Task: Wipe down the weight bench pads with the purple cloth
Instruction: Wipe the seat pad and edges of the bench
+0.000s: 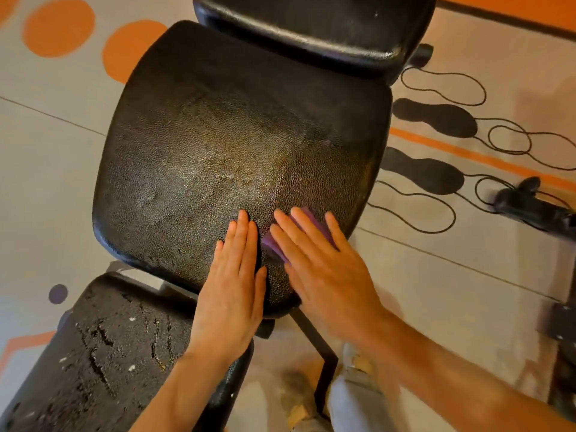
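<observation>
A wide black textured bench pad (224, 145) fills the middle of the view. My right hand (324, 269) lies flat with straight fingers on the purple cloth (274, 244), pressing it onto the pad's near right corner. Only slivers of the cloth show between and beside the fingers. My left hand (233, 285) rests flat on the same pad just left of the cloth, fingers straight and together. A second black pad (305, 23) sits beyond, at the top. A cracked, worn black pad (103, 353) lies at the lower left.
The bench's black metal frame (314, 338) runs down under the pad beside my feet. Black shoe-print shapes (436, 116) and looping lines mark the beige and orange floor on the right. Dark equipment (530, 204) stands at the right edge.
</observation>
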